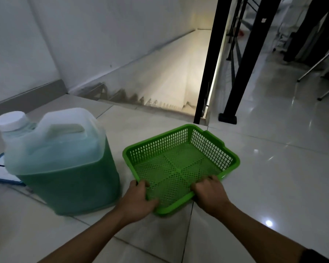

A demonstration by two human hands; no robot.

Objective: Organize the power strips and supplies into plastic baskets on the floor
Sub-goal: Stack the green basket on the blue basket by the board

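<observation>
Counts: 1 green basket (180, 168), 1 jug (59, 160), 2 hands, 1 blue-edged flat item (0, 171).

The basket sits lower centre of the frame, shallow, mesh walls & mesh base, nothing in it. Far corner points toward the stairwell (179, 76) in the upper centre. Whether its base rests flat on the tiled floor (273, 177) or is lifted at the near edge: can't tell.

Left hand (139, 200) grips the near-left rim, fingers curled over the edge into the basket, thumb along the outside. Right hand (209, 194) is closed round the near-right rim, knuckles up; fingertips hidden under the rim. Both forearms run in from the bottom edge; right one has a dark band at the wrist, cut off at the lower right corner.

The jug stands left of the basket, just beside it but apart: translucent, white cap (10, 120), moulded handle, green liquid filling most of it. It's slightly blurred, no label legible.

The blue-edged flat item at the far left is mostly hidden behind the jug & cut by the frame edge; can't ID it.

Black metal posts (234, 73) stand upper right; beyond them dim furniture legs, too dark to make out.
</observation>
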